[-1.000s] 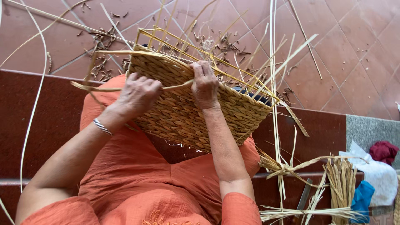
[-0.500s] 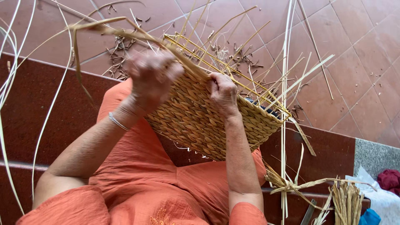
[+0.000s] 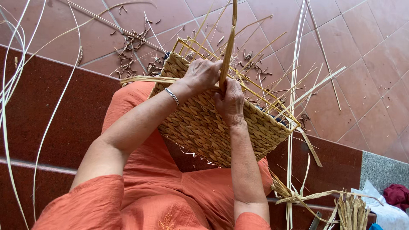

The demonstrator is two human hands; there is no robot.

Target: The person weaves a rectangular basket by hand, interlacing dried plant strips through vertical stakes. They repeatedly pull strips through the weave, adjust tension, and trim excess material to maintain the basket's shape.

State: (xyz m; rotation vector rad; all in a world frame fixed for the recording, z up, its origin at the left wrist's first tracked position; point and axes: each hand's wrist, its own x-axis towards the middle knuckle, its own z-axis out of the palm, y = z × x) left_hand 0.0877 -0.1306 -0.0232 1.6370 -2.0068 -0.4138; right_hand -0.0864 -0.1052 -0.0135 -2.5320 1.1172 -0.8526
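Our left hand [image 3: 203,74] closes tight around 1 flat straw strand [image 3: 228,51], held upright. Our right hand [image 3: 230,102] presses fingers flat on the woven basket [image 3: 213,127] on our lap, gripping nothing.

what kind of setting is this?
Probably a home step or porch used for hand basket weaving. Cues: terracotta floor tiles littered with fibre scraps, a half-woven basket on the lap, and bundled straw nearby.
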